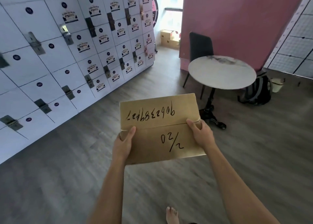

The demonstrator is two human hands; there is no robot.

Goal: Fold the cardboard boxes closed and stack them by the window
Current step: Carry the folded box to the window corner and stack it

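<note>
Above grey plank floor (67, 173) — both hands' fingers (196, 124) grip a closed box (159, 129); window (172, 17) seemingly beyond.

A wall of white lockers (71, 54) runs along the left. A round marble-topped table (221, 72) stands on the grey wood floor (50, 173), a dark chair (200, 45) behind it against the pink wall (237, 20). A backpack (257, 91) lies beside a pale bin (277, 85).

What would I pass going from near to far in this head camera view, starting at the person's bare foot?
Bare foot → held cardboard box → round table → dark chair → stacked boxes by the window.
</note>
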